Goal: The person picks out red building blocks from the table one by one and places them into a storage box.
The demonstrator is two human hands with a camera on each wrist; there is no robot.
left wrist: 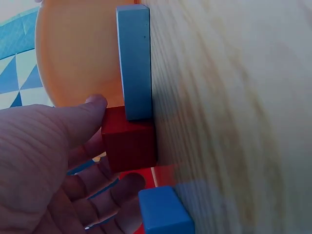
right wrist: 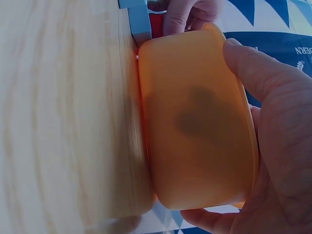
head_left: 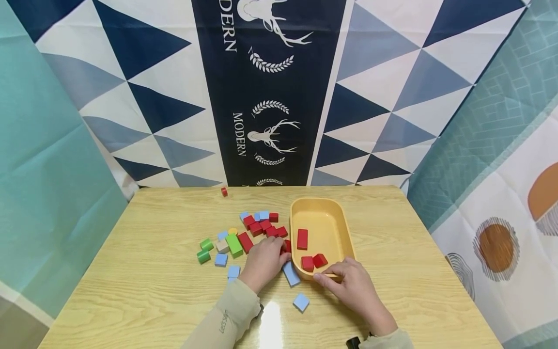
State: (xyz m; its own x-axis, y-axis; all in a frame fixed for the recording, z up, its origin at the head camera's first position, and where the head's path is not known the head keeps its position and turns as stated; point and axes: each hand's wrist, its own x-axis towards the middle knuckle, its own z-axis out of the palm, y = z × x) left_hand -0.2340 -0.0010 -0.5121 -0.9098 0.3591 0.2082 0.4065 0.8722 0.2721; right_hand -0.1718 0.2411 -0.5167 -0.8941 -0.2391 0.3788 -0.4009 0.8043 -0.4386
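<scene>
Left hand (head_left: 265, 260): my fingers pinch a red cuboid block (left wrist: 129, 145), lower centre.
Right hand (head_left: 354, 287): my fingers clamp a yellow rectangular plastic tray (head_left: 324, 220), lower right.

Yellow tray (head_left: 324, 218), red blocks (head_left: 302, 239), blue-and-white triangle-patterned cloth (head_left: 362, 106)

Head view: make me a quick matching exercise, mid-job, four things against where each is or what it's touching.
Column 1
1. Left hand
2. Right hand
3. Green cylinders
4. Lone red block

Column 2
A. Near the far edge of the table, apart from the other blocks
B. Touching a red block just outside the yellow tray
C. To the left of the lime-green block
D. Holding the tray's near rim

Pairs: 1-B, 2-D, 3-C, 4-A
</scene>
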